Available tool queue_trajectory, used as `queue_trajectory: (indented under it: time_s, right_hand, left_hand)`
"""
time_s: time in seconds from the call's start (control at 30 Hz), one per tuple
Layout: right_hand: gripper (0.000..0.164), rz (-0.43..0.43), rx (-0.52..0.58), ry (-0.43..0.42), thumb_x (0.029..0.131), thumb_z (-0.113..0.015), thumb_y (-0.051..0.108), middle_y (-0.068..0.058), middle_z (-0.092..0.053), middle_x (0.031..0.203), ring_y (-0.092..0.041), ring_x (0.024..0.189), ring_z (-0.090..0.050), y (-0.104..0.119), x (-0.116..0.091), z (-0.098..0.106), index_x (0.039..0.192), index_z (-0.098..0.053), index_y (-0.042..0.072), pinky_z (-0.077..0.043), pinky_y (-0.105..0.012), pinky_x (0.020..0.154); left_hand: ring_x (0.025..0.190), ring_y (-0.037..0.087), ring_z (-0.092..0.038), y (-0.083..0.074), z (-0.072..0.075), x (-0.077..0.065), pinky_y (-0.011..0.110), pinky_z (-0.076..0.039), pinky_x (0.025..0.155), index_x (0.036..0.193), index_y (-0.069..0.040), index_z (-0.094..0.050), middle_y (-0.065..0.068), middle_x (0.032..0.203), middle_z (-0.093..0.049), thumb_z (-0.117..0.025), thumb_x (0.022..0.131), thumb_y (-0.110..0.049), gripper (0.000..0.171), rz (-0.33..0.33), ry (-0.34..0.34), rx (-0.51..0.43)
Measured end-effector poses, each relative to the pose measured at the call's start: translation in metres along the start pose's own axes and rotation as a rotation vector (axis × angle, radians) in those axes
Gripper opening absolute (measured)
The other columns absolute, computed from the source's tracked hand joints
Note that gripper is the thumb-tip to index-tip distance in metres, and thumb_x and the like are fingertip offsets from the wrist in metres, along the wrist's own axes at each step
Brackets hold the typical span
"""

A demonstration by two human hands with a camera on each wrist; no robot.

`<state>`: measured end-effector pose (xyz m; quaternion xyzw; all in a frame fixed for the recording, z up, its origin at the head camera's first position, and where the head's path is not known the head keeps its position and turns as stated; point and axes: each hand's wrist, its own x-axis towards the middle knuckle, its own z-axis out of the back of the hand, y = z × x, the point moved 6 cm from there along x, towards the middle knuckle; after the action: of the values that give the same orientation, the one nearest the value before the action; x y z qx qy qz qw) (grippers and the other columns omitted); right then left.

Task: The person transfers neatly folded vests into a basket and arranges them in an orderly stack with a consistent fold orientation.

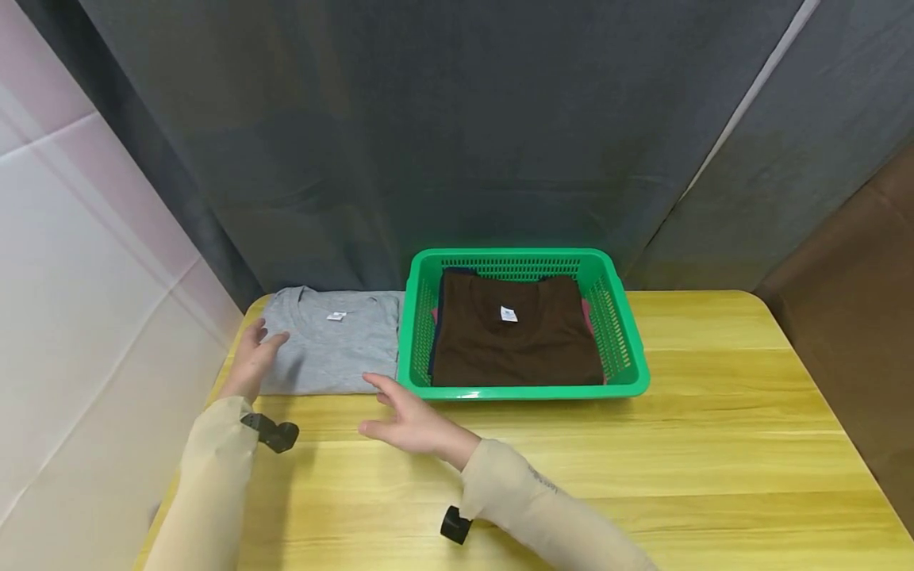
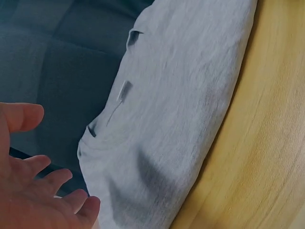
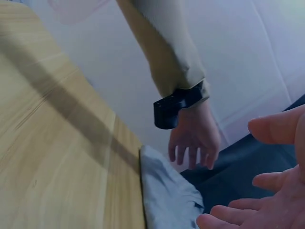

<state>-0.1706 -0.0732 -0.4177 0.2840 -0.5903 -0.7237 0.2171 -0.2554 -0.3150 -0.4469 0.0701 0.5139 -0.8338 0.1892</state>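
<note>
A folded grey T-shirt (image 1: 343, 345) with a white neck label lies at the table's back left, its right side against the green basket. Over its left edge hovers my left hand (image 1: 253, 361), fingers spread and holding nothing; its shadow falls on the cloth in the left wrist view. My right hand (image 1: 414, 420) is near the shirt's front right corner, thumb and fingers apart, nothing in it. Inside the green plastic basket (image 1: 524, 392) a folded brown T-shirt (image 1: 517, 341) lies on top, with navy and red cloth showing beneath its edges.
The wooden table (image 1: 714, 444) runs up to a dark grey curtain (image 1: 428, 143) at the back. A white panel (image 1: 86, 277) borders the left side, and a brown surface (image 1: 857, 262) stands at the right. Each wrist wears a black camera mount (image 1: 271, 434).
</note>
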Motion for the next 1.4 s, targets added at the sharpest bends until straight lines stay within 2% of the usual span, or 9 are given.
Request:
queue_trajectory:
  time_s: [0.1, 0.33, 0.47, 0.73, 0.83, 1.0, 1.13, 1.23, 1.4]
  right_hand:
    - [0.063, -0.029, -0.018, -0.017, 0.089, -0.056, 0.017, -0.007, -0.022, 0.148, -0.030, 0.132, -0.027, -0.006, 0.006, -0.003, 0.143, -0.024, 0.012, -0.034, -0.039, 0.101]
    - [0.064, -0.070, -0.244, -0.091, 0.089, -0.056, 0.025, -0.013, -0.018, 0.149, -0.026, 0.136, -0.019, -0.023, 0.020, -0.009, 0.143, -0.024, 0.012, -0.024, -0.044, 0.106]
    - [0.068, -0.108, -0.290, -0.126, 0.089, -0.057, 0.027, -0.015, -0.012, 0.150, -0.027, 0.137, -0.013, -0.032, 0.023, -0.013, 0.144, -0.021, 0.012, -0.022, -0.048, 0.107]
    - [0.076, -0.173, -0.256, -0.182, 0.088, -0.057, 0.029, -0.014, 0.001, 0.151, -0.028, 0.137, -0.010, -0.047, 0.033, -0.018, 0.146, -0.010, 0.013, -0.022, -0.046, 0.107]
    - [0.078, -0.191, -0.247, -0.213, 0.088, -0.057, 0.026, -0.014, -0.003, 0.151, -0.029, 0.136, -0.014, -0.053, 0.039, -0.018, 0.146, -0.008, 0.012, -0.022, -0.044, 0.107]
    - [0.079, -0.245, -0.213, -0.243, 0.089, -0.056, 0.026, -0.010, -0.016, 0.150, -0.028, 0.132, -0.027, -0.063, 0.043, -0.018, 0.147, -0.004, 0.014, -0.027, -0.042, 0.106]
    - [0.080, -0.279, -0.202, -0.250, 0.090, -0.054, 0.029, -0.011, -0.020, 0.149, -0.030, 0.128, -0.034, -0.070, 0.045, -0.017, 0.147, 0.001, 0.016, -0.030, -0.041, 0.103]
    - [0.080, -0.299, -0.185, -0.249, 0.091, -0.052, 0.032, -0.012, -0.022, 0.148, -0.031, 0.126, -0.037, -0.076, 0.048, -0.016, 0.146, 0.004, 0.018, -0.031, -0.042, 0.103]
    - [0.081, -0.343, -0.170, -0.262, 0.091, -0.051, 0.035, -0.012, -0.022, 0.148, -0.035, 0.122, -0.041, -0.088, 0.049, -0.013, 0.146, 0.008, 0.024, -0.033, -0.046, 0.100]
  left_hand:
    - [0.135, 0.040, -0.003, 0.002, 0.000, 0.003, 0.052, -0.011, 0.108, 0.143, 0.003, 0.004, 0.028, 0.147, 0.002, -0.035, 0.095, -0.024, 0.067, 0.006, 0.006, 0.021]
    - [0.135, 0.042, -0.002, 0.008, -0.004, 0.008, 0.054, -0.010, 0.107, 0.143, 0.002, 0.003, 0.028, 0.147, 0.003, -0.036, 0.095, -0.023, 0.067, 0.038, 0.027, 0.081]
    - [0.134, 0.043, -0.002, 0.012, -0.002, 0.010, 0.054, -0.010, 0.107, 0.143, 0.002, 0.004, 0.029, 0.147, 0.003, -0.035, 0.095, -0.024, 0.067, 0.040, 0.019, 0.086]
    - [0.133, 0.045, -0.006, 0.023, 0.006, 0.014, 0.053, -0.013, 0.107, 0.141, 0.008, 0.001, 0.032, 0.145, -0.001, -0.038, 0.094, -0.018, 0.067, 0.011, -0.018, 0.139]
    - [0.133, 0.046, -0.006, 0.029, 0.008, 0.016, 0.052, -0.012, 0.108, 0.140, 0.010, 0.001, 0.034, 0.144, -0.003, -0.038, 0.093, -0.017, 0.066, 0.016, -0.028, 0.155]
    - [0.130, 0.048, -0.012, 0.034, 0.014, 0.017, 0.052, -0.014, 0.107, 0.140, 0.010, -0.003, 0.035, 0.142, -0.011, -0.038, 0.092, -0.021, 0.067, 0.044, -0.050, 0.258]
    - [0.127, 0.053, -0.013, 0.035, 0.020, 0.018, 0.055, -0.015, 0.104, 0.140, 0.011, -0.009, 0.035, 0.140, -0.017, -0.038, 0.092, -0.024, 0.066, 0.060, -0.096, 0.329]
    - [0.125, 0.055, -0.012, 0.037, 0.023, 0.019, 0.062, -0.015, 0.099, 0.141, 0.006, -0.011, 0.033, 0.141, -0.018, -0.037, 0.091, -0.029, 0.067, 0.109, -0.129, 0.367]
    - [0.126, 0.053, -0.010, 0.041, 0.015, 0.023, 0.066, -0.014, 0.095, 0.142, 0.002, -0.011, 0.032, 0.142, -0.015, -0.039, 0.089, -0.034, 0.070, 0.171, -0.107, 0.402]
